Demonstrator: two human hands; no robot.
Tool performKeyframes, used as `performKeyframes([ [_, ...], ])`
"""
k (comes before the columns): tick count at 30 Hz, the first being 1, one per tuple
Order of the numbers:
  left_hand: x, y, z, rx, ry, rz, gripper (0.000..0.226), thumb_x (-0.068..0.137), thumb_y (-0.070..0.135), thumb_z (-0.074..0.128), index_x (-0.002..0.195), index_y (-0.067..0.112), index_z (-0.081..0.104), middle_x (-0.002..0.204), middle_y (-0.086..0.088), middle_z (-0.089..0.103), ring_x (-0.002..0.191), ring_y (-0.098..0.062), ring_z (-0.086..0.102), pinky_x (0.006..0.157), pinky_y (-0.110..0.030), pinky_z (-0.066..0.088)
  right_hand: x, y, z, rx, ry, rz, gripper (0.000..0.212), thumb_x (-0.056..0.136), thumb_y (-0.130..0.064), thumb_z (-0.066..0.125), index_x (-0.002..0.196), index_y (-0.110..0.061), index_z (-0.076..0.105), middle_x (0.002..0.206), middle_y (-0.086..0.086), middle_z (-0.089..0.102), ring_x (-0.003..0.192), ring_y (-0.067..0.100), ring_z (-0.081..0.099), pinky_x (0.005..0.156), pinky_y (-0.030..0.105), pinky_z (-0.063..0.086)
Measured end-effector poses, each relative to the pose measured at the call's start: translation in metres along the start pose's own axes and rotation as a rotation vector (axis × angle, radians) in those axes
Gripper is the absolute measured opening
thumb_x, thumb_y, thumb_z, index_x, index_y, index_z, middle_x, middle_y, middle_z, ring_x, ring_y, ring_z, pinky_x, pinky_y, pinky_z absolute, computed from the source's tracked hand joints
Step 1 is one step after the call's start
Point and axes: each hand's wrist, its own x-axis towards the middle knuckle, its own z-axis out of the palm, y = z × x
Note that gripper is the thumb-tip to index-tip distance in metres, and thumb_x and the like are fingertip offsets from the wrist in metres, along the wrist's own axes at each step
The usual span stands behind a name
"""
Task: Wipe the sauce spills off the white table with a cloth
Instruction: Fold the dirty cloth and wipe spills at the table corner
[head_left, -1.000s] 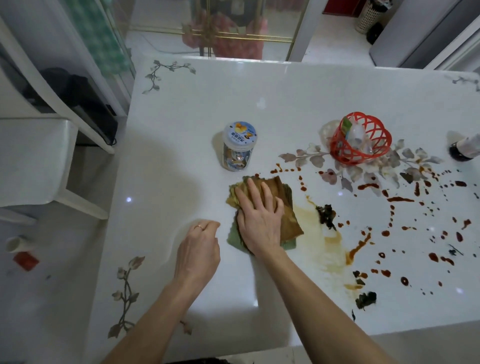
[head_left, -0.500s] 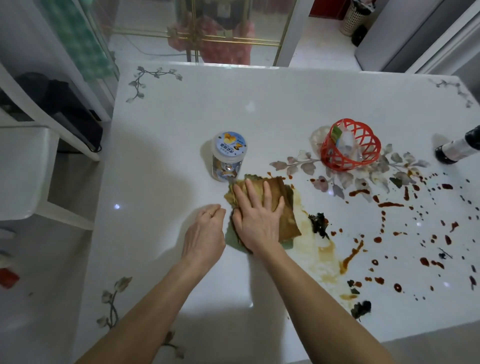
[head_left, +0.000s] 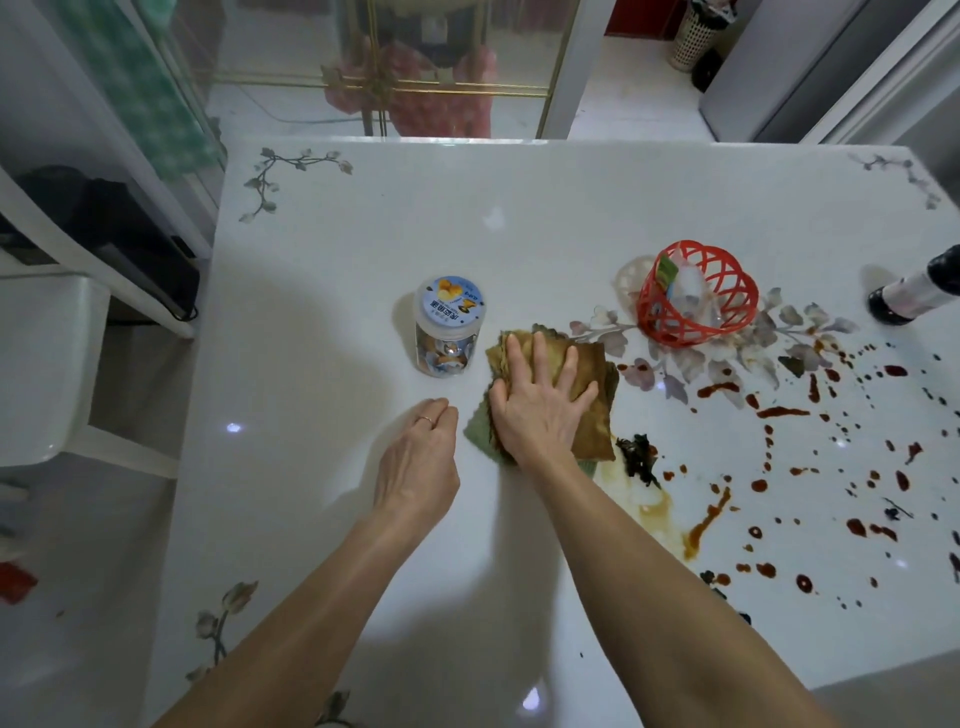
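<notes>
A folded green cloth (head_left: 592, 395), stained brown with sauce, lies flat on the white table (head_left: 363, 249). My right hand (head_left: 537, 400) presses down on it, palm flat and fingers spread. My left hand (head_left: 418, 462) rests on the table just left of the cloth, fingers curled, holding nothing. Dark red sauce drops (head_left: 779, 413) are scattered over the right half of the table. A brownish smear (head_left: 652, 506) and a dark clump (head_left: 639, 457) lie right beside the cloth's near right corner.
A clear jar with a blue label lid (head_left: 448, 325) stands just left of the cloth. A red lattice basket (head_left: 696, 293) sits behind it to the right. A dark bottle (head_left: 914, 293) lies at the right edge. A white chair (head_left: 41, 364) stands left of the table.
My right hand has pushed the cloth away from me and to the right, up past the jar toward the basket. My left hand has come in closer to the cloth.
</notes>
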Motion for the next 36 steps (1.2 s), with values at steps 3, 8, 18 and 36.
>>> performKeyframes([
  [3, 0.003, 0.003, 0.0, -0.004, -0.006, -0.003, 0.052, 0.082, -0.006, 0.04, 0.132, 0.007, 0.045, 0.145, -0.006, 0.039, 0.132, -0.022, 0.037, 0.103, -0.031, 0.035, -0.02, -0.002, 0.004, 0.015, 0.027, 0.024, 0.059, 0.1, -0.047, 0.028, 0.155, -0.041, 0.01, 0.165, -0.009, 0.001, 0.15, 0.031, -0.006, 0.114, 0.066, 0.0],
  [8, 0.008, 0.008, -0.002, -0.016, -0.029, -0.006, 0.055, 0.084, -0.005, 0.038, 0.136, 0.01, 0.04, 0.149, -0.003, 0.033, 0.135, -0.019, 0.034, 0.105, -0.029, 0.033, -0.025, 0.004, 0.006, -0.044, 0.019, -0.007, 0.06, 0.098, -0.049, 0.023, 0.155, -0.041, 0.009, 0.165, -0.009, 0.002, 0.15, 0.032, -0.004, 0.113, 0.067, 0.002],
  [18, 0.015, 0.016, 0.004, -0.019, -0.076, 0.021, 0.059, 0.084, -0.005, 0.039, 0.141, 0.012, 0.034, 0.153, -0.001, 0.027, 0.136, -0.017, 0.033, 0.106, -0.027, 0.031, -0.019, 0.006, 0.01, -0.026, 0.068, 0.043, 0.065, 0.094, -0.051, 0.015, 0.157, -0.035, 0.007, 0.165, -0.006, -0.001, 0.15, 0.032, -0.009, 0.114, 0.067, -0.005],
  [36, 0.018, 0.025, 0.011, 0.07, -0.133, 0.102, 0.066, 0.088, -0.006, 0.036, 0.148, 0.009, 0.015, 0.157, -0.002, 0.01, 0.144, -0.013, 0.006, 0.112, -0.018, 0.006, 0.021, 0.036, -0.006, 0.013, 0.047, 0.236, 0.065, 0.1, -0.051, 0.024, 0.158, -0.031, 0.003, 0.166, 0.002, -0.005, 0.149, 0.038, -0.012, 0.113, 0.069, -0.004],
])
